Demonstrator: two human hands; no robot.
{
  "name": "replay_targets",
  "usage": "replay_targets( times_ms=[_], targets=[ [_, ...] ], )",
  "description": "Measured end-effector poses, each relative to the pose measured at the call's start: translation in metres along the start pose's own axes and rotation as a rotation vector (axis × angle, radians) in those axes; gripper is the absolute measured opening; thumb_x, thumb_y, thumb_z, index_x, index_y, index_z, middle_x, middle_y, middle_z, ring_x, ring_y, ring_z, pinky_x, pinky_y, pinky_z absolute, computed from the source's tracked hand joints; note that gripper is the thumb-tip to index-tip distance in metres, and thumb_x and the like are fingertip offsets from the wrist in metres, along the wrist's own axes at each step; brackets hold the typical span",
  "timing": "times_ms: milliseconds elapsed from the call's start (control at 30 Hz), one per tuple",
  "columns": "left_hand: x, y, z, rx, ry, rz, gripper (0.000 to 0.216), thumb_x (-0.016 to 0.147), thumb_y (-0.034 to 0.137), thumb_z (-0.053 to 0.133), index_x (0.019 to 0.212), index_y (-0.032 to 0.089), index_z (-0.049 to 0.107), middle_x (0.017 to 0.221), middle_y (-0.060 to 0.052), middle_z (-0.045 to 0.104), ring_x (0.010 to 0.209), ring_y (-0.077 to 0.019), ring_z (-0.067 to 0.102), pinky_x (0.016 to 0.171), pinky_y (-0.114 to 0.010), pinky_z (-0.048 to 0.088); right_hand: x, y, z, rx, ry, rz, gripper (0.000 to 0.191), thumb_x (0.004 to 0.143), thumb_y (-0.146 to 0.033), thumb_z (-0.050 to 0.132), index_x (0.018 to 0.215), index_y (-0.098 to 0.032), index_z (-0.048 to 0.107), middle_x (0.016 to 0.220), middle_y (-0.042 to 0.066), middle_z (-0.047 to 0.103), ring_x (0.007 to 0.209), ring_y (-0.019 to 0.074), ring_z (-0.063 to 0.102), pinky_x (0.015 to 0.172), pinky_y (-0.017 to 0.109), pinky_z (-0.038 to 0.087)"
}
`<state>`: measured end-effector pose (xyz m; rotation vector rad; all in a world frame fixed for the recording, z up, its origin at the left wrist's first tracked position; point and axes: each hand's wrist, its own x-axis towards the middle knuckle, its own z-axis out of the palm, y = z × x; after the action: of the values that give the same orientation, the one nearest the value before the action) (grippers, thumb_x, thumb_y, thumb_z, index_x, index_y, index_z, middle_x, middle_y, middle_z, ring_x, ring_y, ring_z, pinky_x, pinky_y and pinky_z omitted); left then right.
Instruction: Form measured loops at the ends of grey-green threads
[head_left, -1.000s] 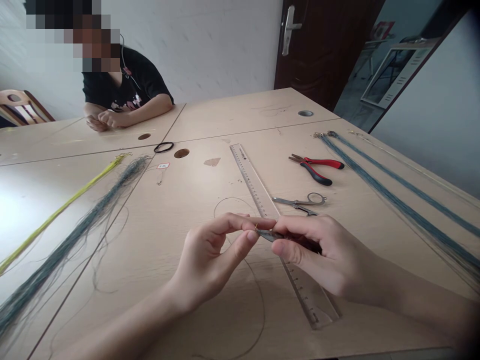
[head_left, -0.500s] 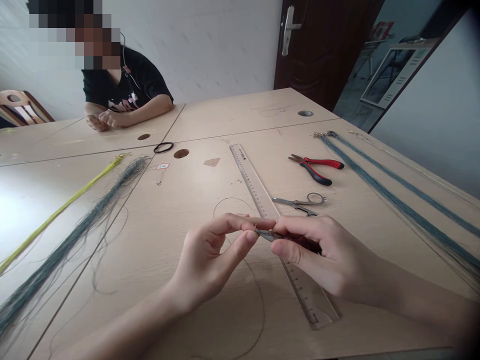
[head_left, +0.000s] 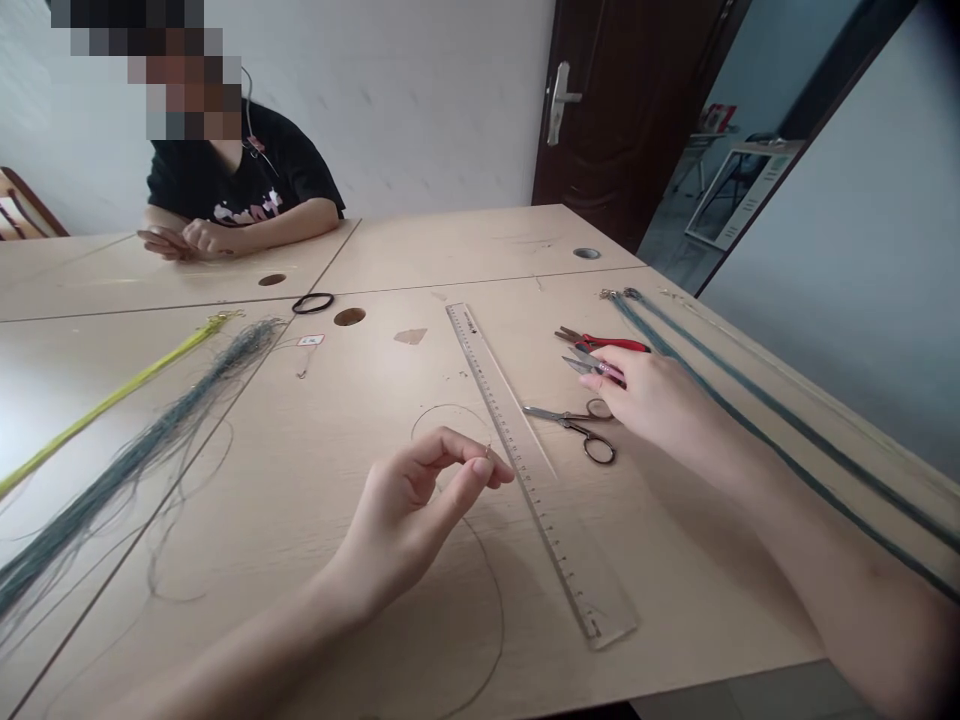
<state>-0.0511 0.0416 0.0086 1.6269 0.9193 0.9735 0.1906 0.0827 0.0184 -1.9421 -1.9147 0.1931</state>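
Note:
My left hand point(head_left: 420, 500) hovers over the wooden table point(head_left: 675, 580), thumb and forefinger pinched on a tiny ring at the end of a thin wire point(head_left: 480, 590) that loops across the tabletop. My right hand point(head_left: 656, 405) is stretched out to the right, fingers curled on a small metal-tipped tool point(head_left: 589, 366). This tool lies right beside the red-handled pliers point(head_left: 604, 343). Small scissors point(head_left: 574, 424) lie just left of the right hand, apart from it. A clear ruler point(head_left: 525, 460) runs diagonally between my two hands.
A grey-green thread bundle point(head_left: 135, 460) and a yellow cord point(head_left: 112, 395) lie at the left. Long blue-grey cords point(head_left: 750, 420) run along the right edge. A black band point(head_left: 313, 303) lies by a cable hole. Another person point(head_left: 232, 190) sits at the far left, hands on the table.
My right hand has left the left hand and moved right and away to the pliers, carrying the metal-tipped tool. The left hand keeps its pinch. The camera has tilted slightly.

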Motion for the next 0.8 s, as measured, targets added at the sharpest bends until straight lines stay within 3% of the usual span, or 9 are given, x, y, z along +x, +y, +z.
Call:
replay_targets(
  times_ms=[133,333,567,667,800],
  targets=[
    [0.001,0.002,0.0,0.003,0.002,-0.035,0.016,0.089,0.025,0.052,0.077,0.019,0.06,0.077,0.003,0.065,0.077,-0.0077,0.059,0.07,-0.016,0.047,0.009,0.016,0.006,-0.092,-0.014,-0.045,0.021,0.084,-0.014,0.046,0.094,-0.017,0.064,0.078,0.006,0.059,0.061,0.0158,0.054,0.054,0.025,0.036],
    [0.001,0.005,0.0,0.009,-0.005,-0.074,0.019,0.089,0.028,0.051,0.075,0.018,0.059,0.075,0.002,0.064,0.075,-0.0091,0.058,0.069,-0.019,0.046,0.012,0.018,0.018,-0.157,0.006,-0.114,0.032,0.087,-0.015,0.042,0.111,-0.019,0.063,0.083,0.008,0.059,0.068,0.0165,0.057,0.061,0.025,0.04],
    [0.001,0.002,0.0,0.002,-0.021,-0.104,0.02,0.088,0.031,0.051,0.077,0.018,0.059,0.077,0.001,0.064,0.074,-0.0099,0.057,0.069,-0.02,0.046,0.018,0.026,0.033,-0.159,0.036,-0.183,0.017,0.086,-0.016,0.048,0.09,-0.012,0.063,0.08,0.006,0.058,0.08,0.0177,0.056,0.069,0.029,0.044],
    [0.002,0.003,0.0,-0.001,-0.022,-0.113,0.019,0.088,0.031,0.051,0.077,0.018,0.059,0.076,0.001,0.064,0.075,-0.0096,0.057,0.068,-0.02,0.046,0.024,0.029,0.035,-0.114,0.071,-0.188,0.013,0.086,-0.017,0.051,0.091,-0.013,0.062,0.085,0.006,0.06,0.082,0.0175,0.057,0.074,0.033,0.045],
    [0.002,0.004,0.0,0.0,-0.012,-0.109,0.019,0.088,0.03,0.051,0.076,0.018,0.059,0.075,0.002,0.063,0.074,-0.009,0.057,0.068,-0.019,0.045,0.025,0.024,0.031,0.005,0.147,-0.211,0.021,0.081,-0.019,0.06,0.101,-0.014,0.063,0.094,0.011,0.061,0.093,0.025,0.057,0.084,0.039,0.042]
  ],
)
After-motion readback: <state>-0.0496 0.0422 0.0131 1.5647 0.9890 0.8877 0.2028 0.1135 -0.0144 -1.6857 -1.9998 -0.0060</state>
